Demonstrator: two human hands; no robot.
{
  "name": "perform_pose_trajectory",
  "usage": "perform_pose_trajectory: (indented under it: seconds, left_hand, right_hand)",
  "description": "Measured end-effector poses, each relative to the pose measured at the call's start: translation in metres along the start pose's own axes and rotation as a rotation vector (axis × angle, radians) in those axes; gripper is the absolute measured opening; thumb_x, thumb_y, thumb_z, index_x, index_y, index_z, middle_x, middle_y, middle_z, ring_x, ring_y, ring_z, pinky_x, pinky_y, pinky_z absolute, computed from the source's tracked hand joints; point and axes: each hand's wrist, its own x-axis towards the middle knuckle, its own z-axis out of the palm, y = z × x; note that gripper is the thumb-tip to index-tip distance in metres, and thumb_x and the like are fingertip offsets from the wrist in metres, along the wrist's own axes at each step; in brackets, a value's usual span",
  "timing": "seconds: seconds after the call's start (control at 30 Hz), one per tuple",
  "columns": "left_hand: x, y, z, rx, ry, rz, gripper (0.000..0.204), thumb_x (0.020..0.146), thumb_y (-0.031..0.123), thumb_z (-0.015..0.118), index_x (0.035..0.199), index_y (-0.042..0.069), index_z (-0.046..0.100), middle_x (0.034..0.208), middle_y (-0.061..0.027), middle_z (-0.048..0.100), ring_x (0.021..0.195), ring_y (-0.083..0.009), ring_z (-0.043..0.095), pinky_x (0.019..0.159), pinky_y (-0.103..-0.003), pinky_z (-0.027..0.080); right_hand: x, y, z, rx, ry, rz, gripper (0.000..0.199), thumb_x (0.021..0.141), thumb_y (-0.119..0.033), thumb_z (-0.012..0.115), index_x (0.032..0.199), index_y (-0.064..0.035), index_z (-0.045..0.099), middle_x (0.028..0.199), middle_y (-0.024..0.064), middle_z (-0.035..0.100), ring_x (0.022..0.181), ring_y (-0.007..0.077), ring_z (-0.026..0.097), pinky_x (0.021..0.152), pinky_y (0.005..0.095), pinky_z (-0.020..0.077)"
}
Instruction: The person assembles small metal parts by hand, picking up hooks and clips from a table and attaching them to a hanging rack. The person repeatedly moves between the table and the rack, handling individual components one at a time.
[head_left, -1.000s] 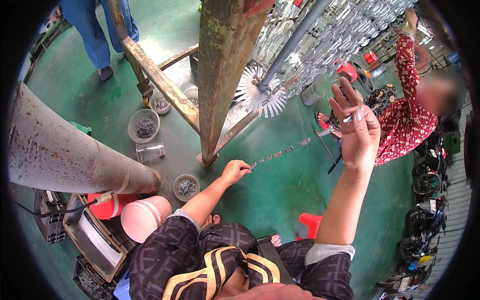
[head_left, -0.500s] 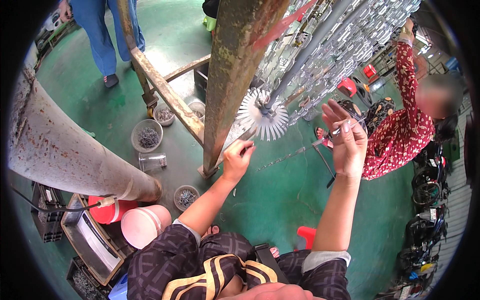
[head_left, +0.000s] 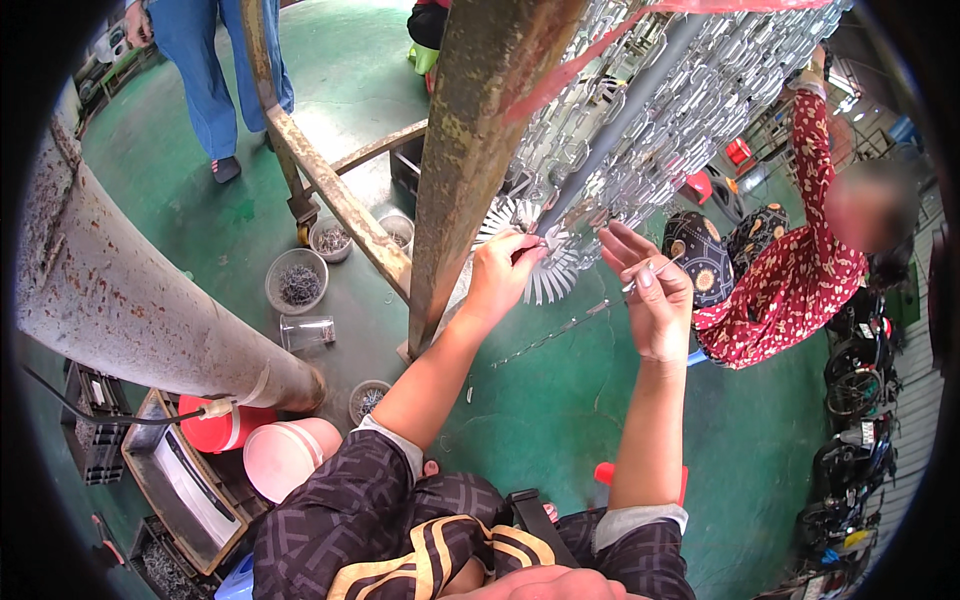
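Note:
My left hand is closed in a pinch in front of a round fan of pale strips, close to the lower end of a grey rod. Whatever its fingertips hold is too small to make out. To its right my right hand pinches a thin, shiny metal piece between thumb and forefinger, the other fingers partly raised. Many silvery link chains hang in a dense bunch above both hands. A thin length of chain slants between my wrists.
A rusty upright post stands beside my left hand, joined to a frame. At left are a thick pipe, bowls of small metal parts and a pink bucket. A co-worker in a red patterned top reaches up at right.
My left hand has moved up and right, now overlapping the fan of strips. My right hand has come left and lower, closer to the left, still pinching the thin metal piece.

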Motion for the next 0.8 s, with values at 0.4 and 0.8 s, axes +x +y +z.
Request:
perform_pose_trajectory:
  seconds: [0.4, 0.8]
  left_hand:
    - [0.015, -0.001, 0.003, 0.085, -0.045, -0.092, 0.017, 0.078, 0.010, 0.073, 0.091, -0.002, 0.072, 0.082, -0.0125, 0.069, 0.074, -0.0217, 0.066, 0.069, -0.030, 0.049]
    - [0.037, -0.006, 0.013, 0.037, 0.028, -0.121, 0.019, 0.078, 0.010, 0.073, 0.092, -0.003, 0.072, 0.083, -0.0134, 0.069, 0.074, -0.0223, 0.067, 0.068, -0.030, 0.050]
  right_hand:
    - [0.005, 0.012, -0.006, 0.020, -0.011, -0.011, 0.018, 0.085, -0.017, 0.069, 0.084, 0.0011, 0.068, 0.131, 0.0250, 0.053, 0.123, 0.0396, 0.052, 0.105, 0.0492, 0.0369]
    - [0.028, 0.031, 0.001, 0.069, -0.066, 0.078, 0.015, 0.084, -0.016, 0.070, 0.084, -0.0007, 0.069, 0.138, 0.0249, 0.048, 0.128, 0.0371, 0.047, 0.106, 0.0474, 0.0360]
